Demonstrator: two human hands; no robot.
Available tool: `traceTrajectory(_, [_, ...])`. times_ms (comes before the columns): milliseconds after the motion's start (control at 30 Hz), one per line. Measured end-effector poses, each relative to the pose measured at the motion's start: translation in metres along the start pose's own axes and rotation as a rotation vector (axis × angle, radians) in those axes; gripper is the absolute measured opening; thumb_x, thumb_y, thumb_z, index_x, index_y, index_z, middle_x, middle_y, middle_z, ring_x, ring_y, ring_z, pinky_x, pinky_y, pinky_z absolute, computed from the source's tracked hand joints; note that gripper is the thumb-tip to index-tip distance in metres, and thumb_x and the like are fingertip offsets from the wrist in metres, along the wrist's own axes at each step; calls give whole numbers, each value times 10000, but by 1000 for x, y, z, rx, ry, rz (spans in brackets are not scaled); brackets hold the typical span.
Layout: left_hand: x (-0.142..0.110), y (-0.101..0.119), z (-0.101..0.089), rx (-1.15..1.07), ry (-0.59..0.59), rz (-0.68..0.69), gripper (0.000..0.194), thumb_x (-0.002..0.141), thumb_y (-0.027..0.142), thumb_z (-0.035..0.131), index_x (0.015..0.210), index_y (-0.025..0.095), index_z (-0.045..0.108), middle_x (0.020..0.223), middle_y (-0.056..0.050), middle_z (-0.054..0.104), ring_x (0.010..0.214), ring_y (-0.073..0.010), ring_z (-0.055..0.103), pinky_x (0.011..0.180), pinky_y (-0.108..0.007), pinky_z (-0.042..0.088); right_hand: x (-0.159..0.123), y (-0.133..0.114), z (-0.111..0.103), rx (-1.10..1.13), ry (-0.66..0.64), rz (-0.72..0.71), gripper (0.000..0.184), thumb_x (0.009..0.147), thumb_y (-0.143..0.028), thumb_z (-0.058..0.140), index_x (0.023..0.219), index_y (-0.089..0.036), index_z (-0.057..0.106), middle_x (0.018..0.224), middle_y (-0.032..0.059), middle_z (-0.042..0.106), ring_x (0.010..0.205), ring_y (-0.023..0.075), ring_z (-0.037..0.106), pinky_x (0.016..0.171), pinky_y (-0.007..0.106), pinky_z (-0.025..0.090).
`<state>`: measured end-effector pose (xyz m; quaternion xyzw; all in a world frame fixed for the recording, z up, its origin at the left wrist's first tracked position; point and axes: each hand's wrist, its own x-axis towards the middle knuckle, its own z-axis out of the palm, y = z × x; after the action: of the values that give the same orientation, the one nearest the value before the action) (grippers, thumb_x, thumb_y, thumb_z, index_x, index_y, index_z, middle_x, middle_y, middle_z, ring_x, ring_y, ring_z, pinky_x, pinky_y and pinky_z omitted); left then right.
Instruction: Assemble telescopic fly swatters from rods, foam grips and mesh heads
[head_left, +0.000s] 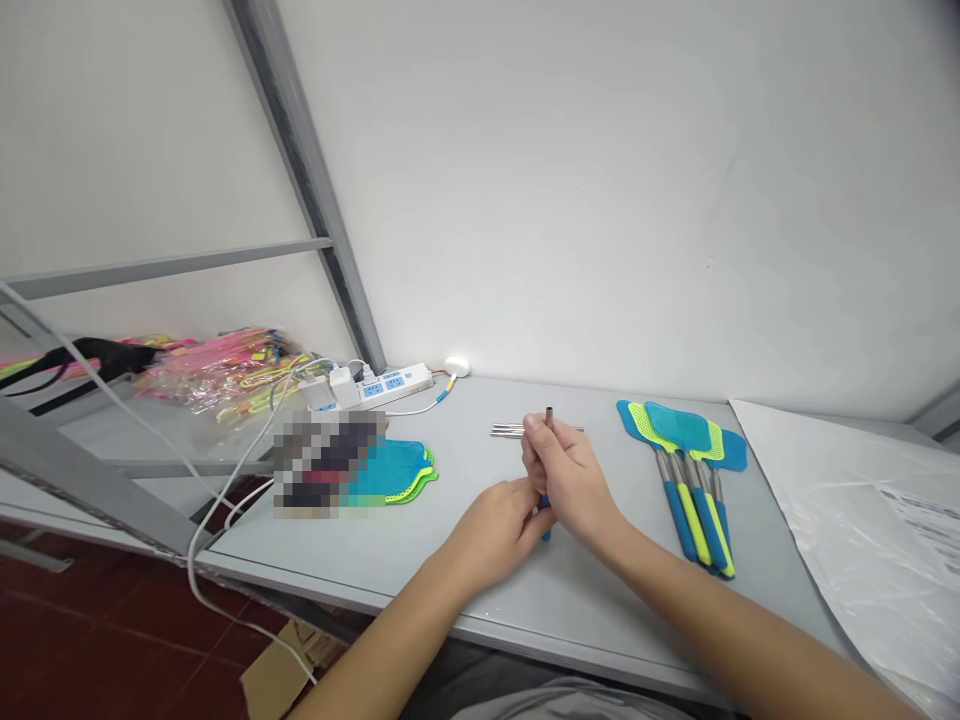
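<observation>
My right hand is closed around an upright fly swatter handle. Its hollow metal tube end sticks up above my thumb, and a bit of blue grip shows underneath. Just below and to the left, my left hand closes around the lower part of the same handle; most of the grip is hidden by fingers. Thin metal rods lie on the table behind my hands. Off to the left is a stack of blue and green mesh swatter heads. Several assembled fly swatters with blue or yellow-green grips lie at right.
A white power strip with plugs and trailing cables sits by the wall. Plastic-bagged colourful items lie beyond the metal frame. A pixelated patch covers something beside the swatter heads. White plastic sheeting covers the right end of the table.
</observation>
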<state>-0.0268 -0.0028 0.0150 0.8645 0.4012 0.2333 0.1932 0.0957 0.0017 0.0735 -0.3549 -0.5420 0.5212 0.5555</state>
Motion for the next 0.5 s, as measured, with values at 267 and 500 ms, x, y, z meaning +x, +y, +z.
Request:
traceTrajectory(267, [1, 1, 1, 71, -3, 68, 175, 928, 333, 536, 825, 196, 569, 812, -24, 668, 728, -200, 581, 638, -289, 370, -11, 11, -7, 117, 19, -66, 471, 922, -526, 509, 613, -216, 336, 528, -83, 251, 486, 87, 210, 456, 255, 202])
traceTrajectory(500, [0, -1, 1, 18, -61, 65, 185, 905, 352, 575, 841, 182, 610, 833, -36, 666, 755, -196, 588, 652, -271, 378, -15, 20, -11, 127, 38, -114, 441, 943, -501, 490, 636, -221, 345, 520, -85, 261, 471, 86, 215, 443, 258, 187])
